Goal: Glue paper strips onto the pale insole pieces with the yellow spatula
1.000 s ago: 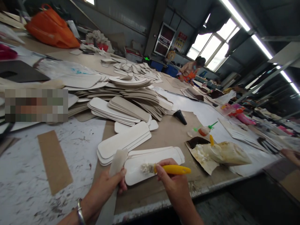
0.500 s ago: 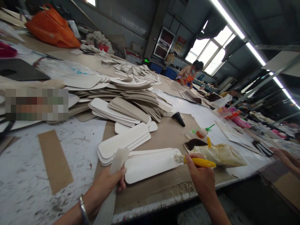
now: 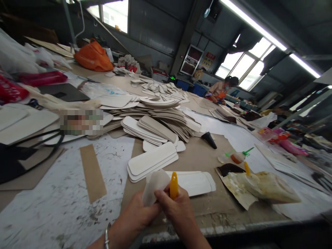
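Note:
My left hand [image 3: 137, 216] is closed on a thin pale strip [image 3: 155, 183] that curls up above my fingers. My right hand [image 3: 176, 211] is closed round a yellow-handled brush [image 3: 173, 185], with the handle pointing upward; the bristles are hidden. Both hands meet near the table's front edge. Just beyond them lies a long white rounded board piece [image 3: 193, 181], flat on the brown table [image 3: 199, 155]. A small stack of similar white pieces [image 3: 151, 160] lies behind it.
A large heap of white and tan pieces [image 3: 155, 117] fills the middle of the table. A glue-smeared bag [image 3: 264, 186] and small squeeze bottles [image 3: 237, 157] lie at right, a brown card strip [image 3: 92, 173] at left. Another person [image 3: 220, 91] works at the far end.
My right hand swept the brush rightward along the white piece, then came back to meet my left hand, brush handle now upright. The view shifted left and up.

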`<state>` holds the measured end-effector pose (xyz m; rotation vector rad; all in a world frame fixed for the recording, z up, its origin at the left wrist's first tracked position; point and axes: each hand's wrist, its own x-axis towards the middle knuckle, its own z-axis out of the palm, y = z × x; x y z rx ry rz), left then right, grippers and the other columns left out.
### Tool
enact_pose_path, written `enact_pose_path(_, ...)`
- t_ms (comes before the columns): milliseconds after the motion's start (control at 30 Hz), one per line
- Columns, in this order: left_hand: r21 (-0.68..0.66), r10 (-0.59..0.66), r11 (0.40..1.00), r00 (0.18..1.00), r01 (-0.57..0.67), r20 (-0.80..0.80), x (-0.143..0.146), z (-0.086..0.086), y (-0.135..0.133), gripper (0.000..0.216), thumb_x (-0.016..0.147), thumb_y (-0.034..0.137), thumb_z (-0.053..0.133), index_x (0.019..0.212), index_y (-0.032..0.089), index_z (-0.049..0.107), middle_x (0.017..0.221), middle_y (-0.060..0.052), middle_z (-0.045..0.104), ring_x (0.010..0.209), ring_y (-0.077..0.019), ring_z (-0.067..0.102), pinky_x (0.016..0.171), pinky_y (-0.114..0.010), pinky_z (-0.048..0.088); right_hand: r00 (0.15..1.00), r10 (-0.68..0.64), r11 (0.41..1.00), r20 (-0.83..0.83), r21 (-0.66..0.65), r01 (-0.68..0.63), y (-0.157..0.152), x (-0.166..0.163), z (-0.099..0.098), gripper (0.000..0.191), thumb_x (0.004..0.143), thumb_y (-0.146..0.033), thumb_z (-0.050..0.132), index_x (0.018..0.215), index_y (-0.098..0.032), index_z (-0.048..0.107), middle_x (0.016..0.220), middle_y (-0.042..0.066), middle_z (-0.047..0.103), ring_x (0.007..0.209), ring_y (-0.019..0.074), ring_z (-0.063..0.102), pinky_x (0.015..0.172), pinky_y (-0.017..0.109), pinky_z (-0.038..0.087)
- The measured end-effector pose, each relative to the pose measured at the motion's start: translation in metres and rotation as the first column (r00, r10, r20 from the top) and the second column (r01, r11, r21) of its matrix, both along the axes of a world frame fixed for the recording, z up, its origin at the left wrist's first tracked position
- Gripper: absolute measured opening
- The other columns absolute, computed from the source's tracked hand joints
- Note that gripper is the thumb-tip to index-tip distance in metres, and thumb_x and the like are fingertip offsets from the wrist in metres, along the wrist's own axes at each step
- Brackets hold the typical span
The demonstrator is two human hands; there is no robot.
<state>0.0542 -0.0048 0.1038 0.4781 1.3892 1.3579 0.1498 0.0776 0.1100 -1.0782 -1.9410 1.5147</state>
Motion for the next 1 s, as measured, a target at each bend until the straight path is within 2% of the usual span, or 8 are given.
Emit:
enact_pose_path(167,0.12,-0.128,0.986,0.987,0.116,0.097,0.0,-0.011,-0.006,0.045,0.069,0.058,0.058,0.053,0.015,0.056,0.05,-0.002,0.058,0.049,-0.0125,0.051,0.052,-0.023,0.04,0.991,-0.134,0.985,-0.029,-0.114,0.13,-0.003,0.006,0.003,0.036,0.067,-0.055,0.063,0.066,-0.02,0.057,0.043,-0.006,0.04,0.04,0.0106,0.036,0.04,0.024,0.032)
enact_pose_path(267,0.125,-0.127,0.986,0.982,0.11,0.137,0.009,-0.024,-0.008,0.046,0.07,0.06,0.057,0.064,0.015,0.062,0.058,-0.005,0.064,0.054,-0.0152,0.057,0.056,-0.025,0.045,0.966,-0.241,0.952,-0.088,-0.214,0.219,-0.005,0.013,-0.001,0.039,0.066,-0.056,0.065,0.063,-0.018,0.054,0.045,-0.006,0.042,0.042,0.0099,0.039,0.042,0.023,0.033)
enact_pose_path(533,0.041,0.028,0.998,0.971,-0.039,0.237,0.031,-0.041,0.0,0.054,0.055,0.064,0.069,0.072,0.013,0.065,0.051,-0.003,0.06,0.048,-0.0134,0.052,0.047,-0.024,0.042,0.907,-0.387,0.883,-0.167,-0.352,0.311,-0.003,0.03,-0.029,0.038,0.065,-0.05,0.07,0.074,-0.015,0.06,0.062,-0.001,0.057,0.055,0.0137,0.052,0.048,0.024,0.043)
enact_pose_path(633,0.017,0.113,0.993,0.968,-0.12,0.226,0.032,-0.038,0.0,0.051,0.053,0.062,0.071,0.068,0.015,0.059,0.046,0.001,0.055,0.044,-0.0113,0.047,0.045,-0.023,0.041,0.855,-0.476,0.84,-0.206,-0.394,0.373,-0.001,0.033,-0.025,0.038,0.063,-0.047,0.073,0.077,-0.015,0.06,0.067,-0.001,0.06,0.06,0.0136,0.055,0.05,0.023,0.044)
enact_pose_path(733,0.0,0.065,0.998,0.985,-0.066,0.159,0.033,-0.04,-0.009,0.049,0.055,0.061,0.07,0.068,0.016,0.057,0.047,0.002,0.054,0.044,-0.0109,0.046,0.046,-0.022,0.038,0.786,-0.565,0.786,-0.249,-0.451,0.422,0.004,0.04,-0.011,0.04,0.057,-0.044,0.079,0.076,-0.016,0.057,0.064,-0.003,0.06,0.057,0.0111,0.054,0.05,0.02,0.043)
enact_pose_path(867,-0.018,0.002,1.0,0.997,-0.001,0.082,0.027,-0.051,-0.022,0.045,0.053,0.057,0.072,0.059,0.016,0.053,0.042,0.004,0.047,0.041,-0.0091,0.041,0.044,-0.022,0.032,0.83,-0.487,0.809,-0.271,-0.498,0.312,0.026,0.067,0.016,0.042,0.056,-0.043,0.079,0.079,-0.017,0.055,0.052,-0.009,0.046,0.044,0.0051,0.04,0.045,0.018,0.038)
enact_pose_path(933,-0.065,0.104,0.993,0.993,-0.1,0.061,0.02,-0.055,-0.022,0.044,0.05,0.052,0.075,0.054,0.018,0.048,0.038,0.007,0.04,0.039,-0.007,0.034,0.042,-0.021,0.027,0.928,-0.333,0.881,-0.167,-0.405,0.243,0.041,0.082,0.027,0.038,0.063,-0.047,0.073,0.077,-0.017,0.054,0.05,-0.011,0.039,0.039,0.0034,0.029,0.04,0.017,0.03)
enact_pose_path(1000,-0.098,0.201,0.976,0.976,-0.193,0.078,0.012,-0.056,-0.018,0.042,0.051,0.049,0.075,0.06,0.018,0.048,0.038,0.009,0.037,0.038,-0.0062,0.031,0.041,-0.02,0.024,0.989,-0.131,0.964,0.066,-0.224,0.143,0.054,0.088,0.031,0.034,0.069,-0.048,0.066,0.069,-0.017,0.051,0.049,-0.01,0.037,0.04,0.0047,0.029,0.04,0.019,0.027)
